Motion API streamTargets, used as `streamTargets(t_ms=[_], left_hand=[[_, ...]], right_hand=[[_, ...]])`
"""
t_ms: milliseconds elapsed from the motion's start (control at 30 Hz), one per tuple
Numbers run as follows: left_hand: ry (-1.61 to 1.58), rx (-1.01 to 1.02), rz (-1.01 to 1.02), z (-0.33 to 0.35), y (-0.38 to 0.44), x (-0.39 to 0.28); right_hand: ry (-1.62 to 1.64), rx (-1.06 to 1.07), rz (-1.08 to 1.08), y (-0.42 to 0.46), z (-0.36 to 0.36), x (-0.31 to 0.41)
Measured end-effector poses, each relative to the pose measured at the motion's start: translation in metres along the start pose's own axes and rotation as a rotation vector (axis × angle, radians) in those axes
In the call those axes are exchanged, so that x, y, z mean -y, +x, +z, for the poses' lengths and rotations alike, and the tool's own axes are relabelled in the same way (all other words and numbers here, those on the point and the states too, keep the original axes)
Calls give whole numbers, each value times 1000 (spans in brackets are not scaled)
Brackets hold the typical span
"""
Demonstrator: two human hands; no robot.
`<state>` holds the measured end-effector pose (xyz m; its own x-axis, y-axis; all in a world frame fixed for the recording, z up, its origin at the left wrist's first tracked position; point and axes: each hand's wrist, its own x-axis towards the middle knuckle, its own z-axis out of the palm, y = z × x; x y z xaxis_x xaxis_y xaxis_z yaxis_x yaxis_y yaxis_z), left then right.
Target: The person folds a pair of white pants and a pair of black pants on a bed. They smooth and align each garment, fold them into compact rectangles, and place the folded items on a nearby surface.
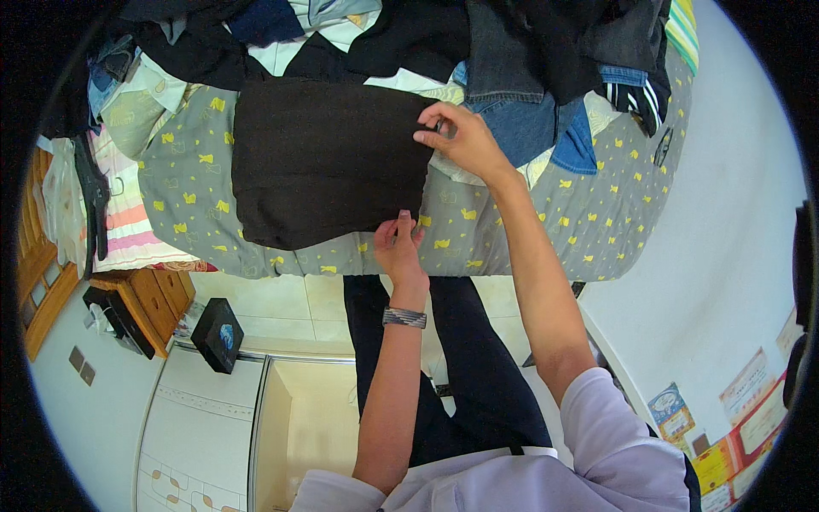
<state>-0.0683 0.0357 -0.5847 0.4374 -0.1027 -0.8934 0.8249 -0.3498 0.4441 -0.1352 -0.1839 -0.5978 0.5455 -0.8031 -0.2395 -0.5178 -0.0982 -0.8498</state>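
Note:
A dark folded cloth garment [333, 160] lies spread on the grey bedspread [486, 243] before me. At its near right corner is my left hand [402, 246], thumb on top of the fabric and fingers curled at the edge. My right hand [467, 141] is at the garment's far right corner, thumb and fingers bent around the edge. A small gap shows between those fingertips, and whether they pinch the cloth cannot be made out. A patterned band [404, 317] circles my left wrist.
Blue jeans [518, 128], black clothes [409, 38] and a pale garment [137, 109] are heaped along the bed's far side. Dark hangers [93, 198] hang over the left end. A wooden drawer unit [157, 294] and a black box [217, 335] stand below left. A wall [723, 192] bounds the right.

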Motion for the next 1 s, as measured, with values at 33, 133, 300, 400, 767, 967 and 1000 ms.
streamTargets(t_ms=[33, 133, 300, 400, 767, 967, 1000], left_hand=[[-27, 1, -7, 2, 0, 4], [-41, 137, -143, 3, 8, 14], [-33, 109, -39, 5, 15, 38], [-65, -50, 72, -4, 15, 51], [469, -171, 476, 9, 14, 50], [142, -322, 482, 52, -7, 33], [116, -356, 506, 55, -5, 31]], right_hand=[[-38, 57, 65, -2, -3, 0], [-213, 89, -37, 0, -11, -4], [-376, 122, -148, 16, -23, -17], [-391, 140, -188, 21, -30, -14], [-406, 143, -206, 13, -34, -42], [-395, 146, -179, 13, -31, -42], [-397, 143, -182, 13, -31, -43]])
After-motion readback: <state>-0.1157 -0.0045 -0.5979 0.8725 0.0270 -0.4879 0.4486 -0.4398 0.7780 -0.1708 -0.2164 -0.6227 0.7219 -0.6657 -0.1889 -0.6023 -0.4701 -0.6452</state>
